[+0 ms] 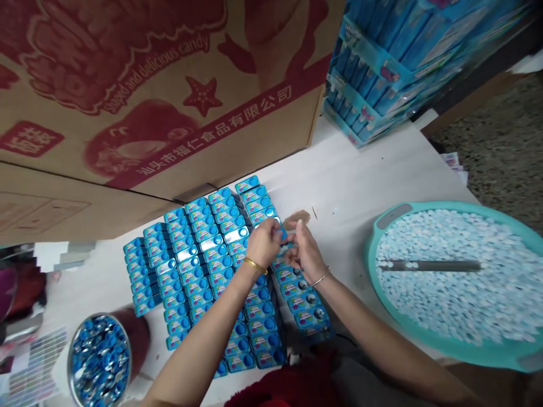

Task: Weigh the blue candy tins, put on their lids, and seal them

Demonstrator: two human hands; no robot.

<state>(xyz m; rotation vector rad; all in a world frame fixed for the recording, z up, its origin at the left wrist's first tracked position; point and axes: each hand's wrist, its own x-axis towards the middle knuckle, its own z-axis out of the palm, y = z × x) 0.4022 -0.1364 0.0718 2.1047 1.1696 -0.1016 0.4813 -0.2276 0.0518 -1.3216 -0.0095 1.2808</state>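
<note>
Blue boxes [195, 286] sit in rows on the worktop [352, 175] before the carton [254, 96]; before its right end, the left hand [263, 243] is pinched narrow, the right hand [304, 251] loosely curled; whether either grips anything, I cannot tell.

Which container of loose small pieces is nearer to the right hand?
The teal basin of white pieces; the metal can of blue pieces is beyond the left hand.

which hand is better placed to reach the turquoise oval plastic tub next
Probably the right hand, nearer the turquoise oval plastic tub with white tabletop between; the left hand is farther away.
</note>
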